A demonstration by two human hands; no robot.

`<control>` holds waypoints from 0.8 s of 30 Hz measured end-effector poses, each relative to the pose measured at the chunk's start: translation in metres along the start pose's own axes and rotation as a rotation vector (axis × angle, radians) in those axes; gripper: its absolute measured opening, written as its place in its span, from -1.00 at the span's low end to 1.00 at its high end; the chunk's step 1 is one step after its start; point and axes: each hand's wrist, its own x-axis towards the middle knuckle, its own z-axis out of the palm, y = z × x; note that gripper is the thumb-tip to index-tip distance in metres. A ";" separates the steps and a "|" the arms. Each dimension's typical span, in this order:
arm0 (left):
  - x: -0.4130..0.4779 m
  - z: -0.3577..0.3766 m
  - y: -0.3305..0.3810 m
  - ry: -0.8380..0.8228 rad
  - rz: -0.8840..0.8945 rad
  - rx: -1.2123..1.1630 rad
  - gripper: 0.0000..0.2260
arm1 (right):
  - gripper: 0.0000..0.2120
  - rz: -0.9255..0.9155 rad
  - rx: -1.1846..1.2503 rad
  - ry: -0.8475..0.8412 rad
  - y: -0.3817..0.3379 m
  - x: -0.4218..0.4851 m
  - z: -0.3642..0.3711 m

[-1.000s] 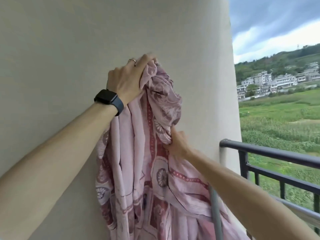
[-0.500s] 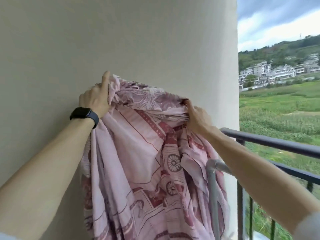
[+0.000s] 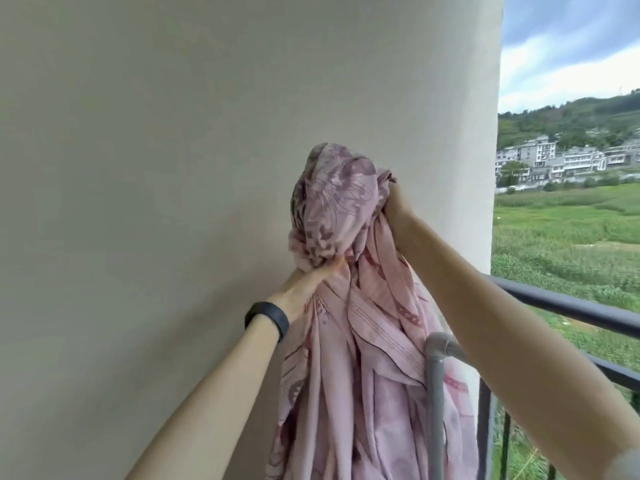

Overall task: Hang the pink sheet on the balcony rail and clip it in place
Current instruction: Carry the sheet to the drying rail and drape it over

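The pink patterned sheet (image 3: 360, 341) hangs bunched in front of a beige wall, its top gathered into a lump. My right hand (image 3: 394, 206) is raised high and grips the top of that lump; most of the hand is hidden by cloth. My left hand (image 3: 308, 289), with a black band on the wrist, holds the folds just under the lump. The dark balcony rail (image 3: 571, 306) runs off to the right, behind my right forearm. No clip shows.
A grey pipe frame (image 3: 434, 375) with an elbow joint stands just right of the hanging sheet. The beige wall (image 3: 156, 168) fills the left and centre. Beyond the rail lie green fields and distant houses.
The sheet was spread between both hands; now it is bunched. My right hand rose to the top of the bundle and my left hand dropped below it and moved right.
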 end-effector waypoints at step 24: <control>0.019 -0.039 0.121 0.567 0.358 0.528 -0.82 | 0.00 -0.039 -0.816 -0.246 0.073 -0.066 -0.059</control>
